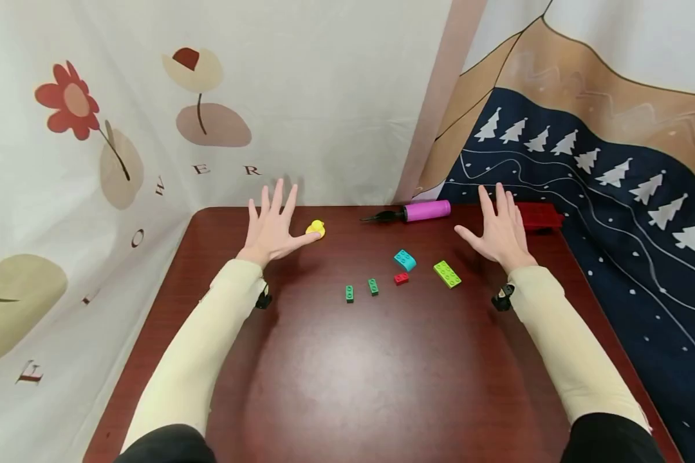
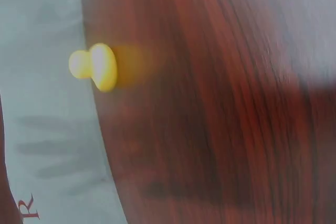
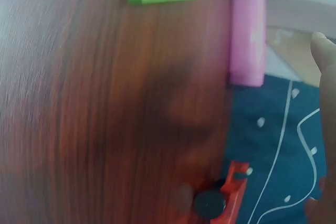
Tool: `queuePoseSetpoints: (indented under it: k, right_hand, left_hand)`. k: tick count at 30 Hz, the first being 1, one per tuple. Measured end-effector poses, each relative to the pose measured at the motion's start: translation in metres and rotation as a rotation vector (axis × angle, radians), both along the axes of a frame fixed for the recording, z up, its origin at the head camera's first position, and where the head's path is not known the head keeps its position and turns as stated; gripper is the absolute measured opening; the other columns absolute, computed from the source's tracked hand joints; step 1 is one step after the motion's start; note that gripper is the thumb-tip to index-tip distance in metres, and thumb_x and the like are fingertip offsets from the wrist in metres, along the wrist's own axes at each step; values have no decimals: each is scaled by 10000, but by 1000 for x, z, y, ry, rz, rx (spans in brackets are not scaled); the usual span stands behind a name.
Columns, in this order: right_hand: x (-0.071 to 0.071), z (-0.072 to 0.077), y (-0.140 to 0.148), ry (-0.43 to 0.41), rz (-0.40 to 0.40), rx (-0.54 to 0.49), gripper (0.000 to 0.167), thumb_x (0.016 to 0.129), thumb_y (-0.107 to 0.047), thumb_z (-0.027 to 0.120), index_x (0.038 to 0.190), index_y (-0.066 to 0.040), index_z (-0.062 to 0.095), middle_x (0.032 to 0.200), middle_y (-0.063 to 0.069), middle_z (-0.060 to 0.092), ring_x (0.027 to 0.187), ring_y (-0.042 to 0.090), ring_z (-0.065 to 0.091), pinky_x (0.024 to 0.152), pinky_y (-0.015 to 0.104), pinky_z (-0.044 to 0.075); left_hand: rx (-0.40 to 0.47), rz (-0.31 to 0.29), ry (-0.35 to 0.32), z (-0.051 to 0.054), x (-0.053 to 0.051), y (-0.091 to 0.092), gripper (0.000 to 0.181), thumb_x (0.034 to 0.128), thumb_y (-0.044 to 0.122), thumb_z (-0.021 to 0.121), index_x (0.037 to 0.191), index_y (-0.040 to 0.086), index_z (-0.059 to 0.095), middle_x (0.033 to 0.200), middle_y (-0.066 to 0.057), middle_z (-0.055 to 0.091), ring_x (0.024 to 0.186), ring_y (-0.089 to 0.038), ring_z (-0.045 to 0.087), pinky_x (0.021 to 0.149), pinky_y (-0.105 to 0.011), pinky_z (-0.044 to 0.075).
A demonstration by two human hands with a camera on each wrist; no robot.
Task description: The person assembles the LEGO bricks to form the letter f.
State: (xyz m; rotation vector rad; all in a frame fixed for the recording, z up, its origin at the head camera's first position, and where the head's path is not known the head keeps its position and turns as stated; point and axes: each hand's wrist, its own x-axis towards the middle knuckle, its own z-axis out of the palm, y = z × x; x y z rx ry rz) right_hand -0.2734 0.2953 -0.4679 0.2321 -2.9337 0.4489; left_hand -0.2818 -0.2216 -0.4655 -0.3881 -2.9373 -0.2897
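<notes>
My left hand [image 1: 270, 230] hovers over the far left of the table with its fingers spread, holding nothing. Its thumb tip overlaps a small yellow rubber duck [image 1: 315, 227] in the head view; in the left wrist view the duck [image 2: 103, 67] stands apart on the table. On the far right, my right hand [image 1: 500, 235] is likewise spread and holds nothing. Between the hands lie a lime green brick [image 1: 447, 274], a blue brick [image 1: 405, 260], a red brick [image 1: 401, 278] and two dark green bricks, one left [image 1: 350, 294] and one right [image 1: 373, 287].
A pink hand pump [image 1: 427, 211] with a black nozzle lies along the table's back edge. Behind the right hand is a red toy [image 1: 537, 216], showing a black wheel [image 3: 209, 204] in the right wrist view. Printed cloths hang behind the brown table [image 1: 347, 386].
</notes>
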Motion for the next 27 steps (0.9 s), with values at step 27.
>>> queuePoseSetpoints:
  k: [27]
  right_hand:
    - [47, -5, -71, -3, 313, -279, 980, 910, -528, 772, 1681, -204, 263, 1727, 112, 234, 1538, 382, 274, 1164, 672, 327]
  left_hand:
    - [292, -249, -191, -28, 71, 44, 1133, 804, 806, 705, 1689, 396, 128, 1743, 35, 220, 1529, -296, 375, 1127, -571, 422]
